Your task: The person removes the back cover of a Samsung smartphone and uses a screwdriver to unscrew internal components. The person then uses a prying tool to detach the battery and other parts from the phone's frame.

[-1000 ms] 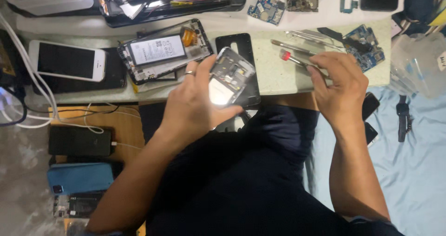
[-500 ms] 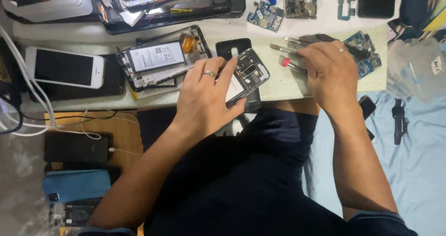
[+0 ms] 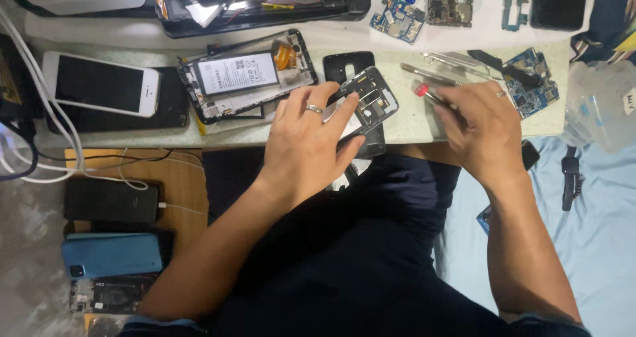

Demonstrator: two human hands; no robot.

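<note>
Far left: white-faced smartphone point(image 3: 99, 84) flat on the pale green bench mat point(image 3: 411, 121), screen up; white cables point(image 3: 40, 98) looping past it toward a black slab handset point(image 3: 111, 200) on the wooden shelf below.
Lower left: teal-backed phone point(image 3: 111, 255) lying under the black one, well apart from the work.
Left of centre: opened phone chassis with a silver battery point(image 3: 242, 78) exposed, resting on the mat just beside the left hand.
Left hand: ringed left hand point(image 3: 308, 145) clamped on a bare black plastic phone mid-frame point(image 3: 369, 102), fingers spread over its lower end, frame tilted with one corner on the mat edge.
Handling: probably light and thin, stiff yet easy to crack or twist; openings and ribs suggest gripping by the outer side rails, not the fine inner bars.
Centre right: right hand point(image 3: 480, 131) closed around a slim red-tipped metal screwdriver point(image 3: 427, 93), tip pointing toward the frame's right edge, near but not visibly touching.
Right: metal tweezers point(image 3: 450, 62) and a blue circuit board point(image 3: 533, 85) lying just beyond the knuckles.
Top edge: further blue boards point(image 3: 397, 17) and a black tray of stripped parts point(image 3: 265, 2).
Far right: clear plastic bags point(image 3: 603, 105) over pale blue cloth point(image 3: 596, 231).
</note>
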